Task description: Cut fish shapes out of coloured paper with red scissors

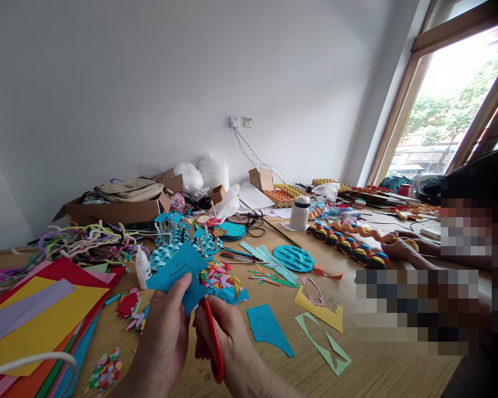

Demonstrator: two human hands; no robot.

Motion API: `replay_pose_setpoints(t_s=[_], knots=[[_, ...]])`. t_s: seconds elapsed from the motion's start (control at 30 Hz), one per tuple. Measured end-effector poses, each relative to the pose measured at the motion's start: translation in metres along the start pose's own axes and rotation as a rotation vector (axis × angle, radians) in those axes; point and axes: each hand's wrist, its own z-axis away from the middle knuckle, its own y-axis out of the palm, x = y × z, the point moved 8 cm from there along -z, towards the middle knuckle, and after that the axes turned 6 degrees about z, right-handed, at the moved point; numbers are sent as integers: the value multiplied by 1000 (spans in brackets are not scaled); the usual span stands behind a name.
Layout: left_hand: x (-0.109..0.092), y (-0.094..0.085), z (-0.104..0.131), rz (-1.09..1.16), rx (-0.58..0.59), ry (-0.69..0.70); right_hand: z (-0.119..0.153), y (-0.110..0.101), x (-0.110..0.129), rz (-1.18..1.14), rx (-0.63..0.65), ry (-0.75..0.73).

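Observation:
My left hand (166,320) pinches a piece of blue paper (185,260) between thumb and fingers; a drawn outline shows on the paper. Red-handled scissors (216,348) sit in my right hand (228,337), their blades at the paper's lower right edge. Just right of my hands lies another blue paper piece (269,329) with a drawn outline. Small coloured paper scraps (222,276) are heaped behind the scissors. A white glue bottle (141,268) stands upright to the left of the blue paper.
Coloured paper sheets (29,315) are stacked at left. Cut-out paper remnants (323,342) lie at right. A white jar (300,213) stands farther back. At the right, a co-worker's hands (402,249) hold a painted egg-carton strip (348,243). Pipe cleaners (83,243) and a cardboard box (116,213) are at back left.

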Motion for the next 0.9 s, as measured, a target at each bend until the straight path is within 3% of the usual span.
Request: replay_pose_setpoints(t_s=[0.1, 0.73, 0.9], knots=[[2, 4, 3, -20, 38, -8, 0, 1, -1, -28, 1, 15], [17, 2, 9, -157, 4, -93, 4, 2, 3, -138, 2, 1], [15, 2, 9, -124, -6, -62, 4, 1, 4, -143, 11, 4]])
